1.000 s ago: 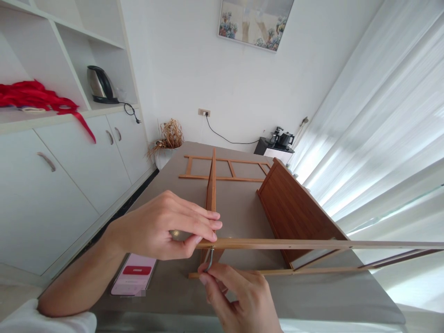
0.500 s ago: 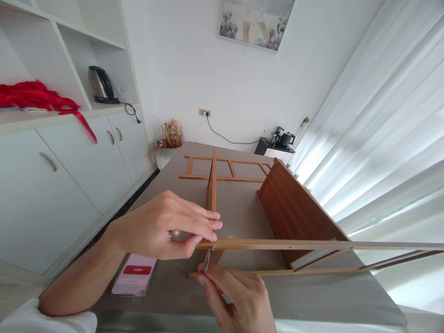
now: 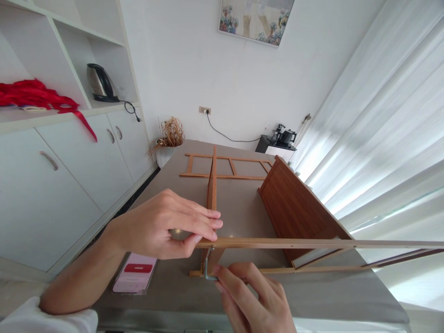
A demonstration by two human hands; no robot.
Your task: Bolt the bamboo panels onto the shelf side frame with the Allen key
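My left hand is closed on the corner where a wooden panel meets the long rail of a wooden side frame. Its fingers rest on the panel's edge and the thumb presses the rail's end. Just below, a bent hex key has its tip at a screw in the rail. My right hand pinches the other end of the key between thumb and forefinger. The frame's lower rail runs behind my right hand. A wide brown wooden board leans upright, joined to the frame farther right.
A second ladder-like wooden frame lies flat at the table's far side. Beside my left forearm a phone lies on the grey table. White cabinets stand left, a curtain hangs right, and a dried plant is behind.
My right hand has moved right and a little down, swinging the hex key's free end to the right. My left hand stays on the corner.
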